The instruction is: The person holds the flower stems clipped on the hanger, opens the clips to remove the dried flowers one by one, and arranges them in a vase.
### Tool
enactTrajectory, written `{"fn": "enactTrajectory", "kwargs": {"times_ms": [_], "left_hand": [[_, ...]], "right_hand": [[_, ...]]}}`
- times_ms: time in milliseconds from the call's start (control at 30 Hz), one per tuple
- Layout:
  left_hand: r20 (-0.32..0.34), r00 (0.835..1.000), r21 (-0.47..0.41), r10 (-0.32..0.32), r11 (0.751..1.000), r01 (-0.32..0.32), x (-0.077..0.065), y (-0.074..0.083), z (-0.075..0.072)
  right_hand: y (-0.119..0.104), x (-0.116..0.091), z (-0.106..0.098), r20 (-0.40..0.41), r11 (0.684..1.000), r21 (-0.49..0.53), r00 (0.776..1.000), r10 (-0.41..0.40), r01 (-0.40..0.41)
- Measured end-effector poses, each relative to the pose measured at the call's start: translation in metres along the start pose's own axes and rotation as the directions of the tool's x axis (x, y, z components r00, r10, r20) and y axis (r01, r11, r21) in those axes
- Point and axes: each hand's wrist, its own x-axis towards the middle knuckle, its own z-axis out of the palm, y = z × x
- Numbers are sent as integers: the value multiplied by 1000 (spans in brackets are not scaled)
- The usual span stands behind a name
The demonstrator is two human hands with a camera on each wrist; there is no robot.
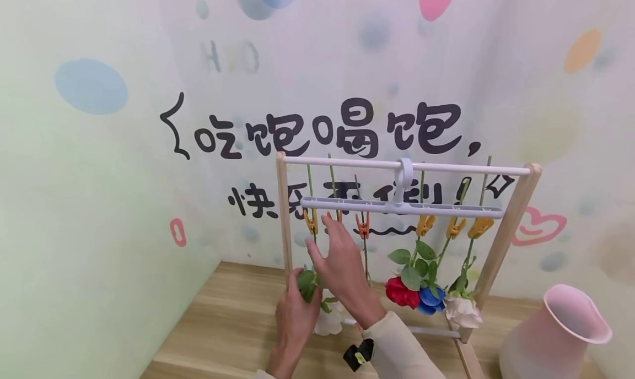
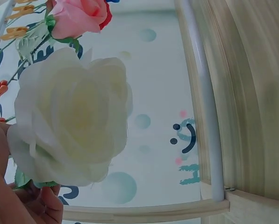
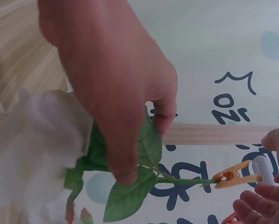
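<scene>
A white rose [image 1: 328, 319] hangs head down at the left end of a clip hanger [image 1: 347, 204]. Its green stem sits in a yellow-orange clip [image 3: 230, 176]. My left hand [image 1: 297, 315] holds the rose by its leafy stem, thumb and fingers around the leaves [image 3: 130, 198] just above the bloom. Higher up, my right hand [image 1: 342, 263] is raised in front of the left clips, thumb and fingers spread. In the right wrist view its fingertips [image 3: 253, 205] lie close beside the clip, with nothing gripped.
The hanger hooks over a white bar on a wooden-sided rack [image 1: 501, 258]. Red [image 1: 402, 292], blue [image 1: 430, 300] and white roses hang from clips at right. A pink rose [image 2: 76, 18] shows in the left wrist view. A pink vase [image 1: 541, 340] stands at right.
</scene>
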Motion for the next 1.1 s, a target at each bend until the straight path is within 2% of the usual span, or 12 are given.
{"fn": "enactTrajectory", "kwargs": {"times_ms": [233,400,600,933,1100], "left_hand": [[-16,1000,-41,22,999,-22,-4,-1,1],[-49,998,-68,49,996,-52,-6,0,2],[-60,994,-101,94,990,-100,-7,1,3],[-65,993,-100,102,989,-108,-10,2,1],[-54,990,-91,131,987,-136,-10,3,0]], "right_hand": [[-7,10,11,-15,997,-64,999,33,-34],[-8,11,16,-23,993,-71,996,89,-91],[-6,11,21,-23,984,-99,989,148,-149],[-7,19,26,-18,971,-213,994,105,-107],[-7,21,26,-32,962,-254,995,93,-98]]}}
